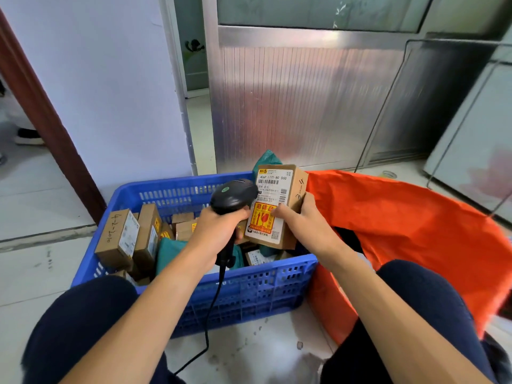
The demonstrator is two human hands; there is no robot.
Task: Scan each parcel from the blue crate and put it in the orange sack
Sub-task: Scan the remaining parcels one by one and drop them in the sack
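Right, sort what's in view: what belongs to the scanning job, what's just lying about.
Job: scanner in left hand; labelled parcel in right hand; blue crate with more parcels; orange sack.
Lying about: black shoe by the doorway; tape roll on the floor; ribbed metal door.

I count 1 blue crate (249, 295), 1 orange sack (401, 217), 1 scanner (232, 194). 2 hands: left hand (219, 228), right hand (302, 220). 1 parcel (279, 187) held up. In the crate, at least 6 brown boxes (116, 242) and 2 teal bags (169, 252); the pile hides the rest.
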